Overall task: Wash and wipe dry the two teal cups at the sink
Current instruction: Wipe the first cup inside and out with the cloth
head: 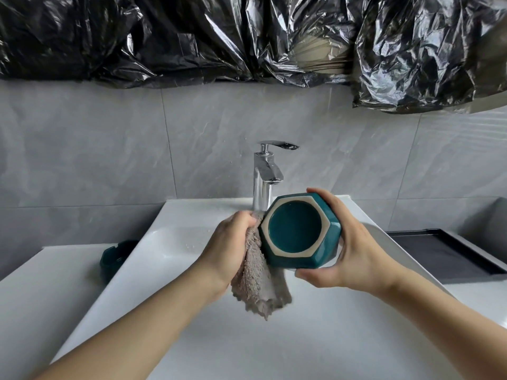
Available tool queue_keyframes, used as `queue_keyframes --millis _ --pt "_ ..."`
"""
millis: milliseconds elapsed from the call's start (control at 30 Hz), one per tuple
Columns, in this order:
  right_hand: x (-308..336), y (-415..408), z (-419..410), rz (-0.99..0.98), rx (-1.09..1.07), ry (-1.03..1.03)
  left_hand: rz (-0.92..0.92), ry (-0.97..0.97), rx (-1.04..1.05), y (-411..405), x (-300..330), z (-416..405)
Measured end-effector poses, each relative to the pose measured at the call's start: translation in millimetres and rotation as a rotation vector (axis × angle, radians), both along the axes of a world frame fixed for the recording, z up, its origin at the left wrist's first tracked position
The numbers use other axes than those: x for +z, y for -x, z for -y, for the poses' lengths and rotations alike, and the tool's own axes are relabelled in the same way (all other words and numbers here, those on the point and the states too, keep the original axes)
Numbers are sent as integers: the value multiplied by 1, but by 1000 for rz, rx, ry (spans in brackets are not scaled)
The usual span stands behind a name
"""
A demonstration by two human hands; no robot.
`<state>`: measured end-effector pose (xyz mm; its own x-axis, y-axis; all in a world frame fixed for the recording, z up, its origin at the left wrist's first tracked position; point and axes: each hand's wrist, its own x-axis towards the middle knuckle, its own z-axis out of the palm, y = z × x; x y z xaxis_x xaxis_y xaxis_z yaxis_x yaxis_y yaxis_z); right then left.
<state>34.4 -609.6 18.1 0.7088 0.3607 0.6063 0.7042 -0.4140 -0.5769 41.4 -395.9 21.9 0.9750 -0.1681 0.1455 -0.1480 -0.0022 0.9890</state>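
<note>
- White ceramic fills the near part of the view: the basin of the sink, with both forearms reaching in over it from the bottom edge.
- Over the basin, the left hand is curled round a grey-beige fluffy cloth, bunching its upper part while the loose end hangs down below the fist.
- The cloth's gripped part is pressed against the left side of a teal cup, a hexagonal one with an unglazed pale ring around a round teal recess facing the camera.
- The right hand grasps that cup from the right, fingers over its top edge and thumb under its lower edge, holding it on its side above the basin.
- To the left, a second teal cup sits on the white counter just beside the sink's outer wall, partly hidden by it.
- To the right, a black tray lies on the counter, near the sink.
- Behind the hands stands a chrome faucet on the sink's back ledge; whether water runs cannot be told.
- Farther back is a grey tiled wall, and above it crumpled black plastic sheeting hangs across the top.
</note>
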Motion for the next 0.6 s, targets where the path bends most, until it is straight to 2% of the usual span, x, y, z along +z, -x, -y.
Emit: queue_keyframes --millis 67,233,333,500,600 --pt "2 2 -2 -17 27 -16 174 -29 90 -2 5 -7" --pt "4 9 -10 -46 89 -24 384 -78 39 -7 4 -16" --pt "5 10 -10 -62 82 -49 383 -54 39 -8 3 -16" --pt "11 8 -2 -125 44 -211 277 53 -28 -8 -2 -15" --pt "10 7 0 -173 40 -269 327 -5 7 -8 -3 -13"
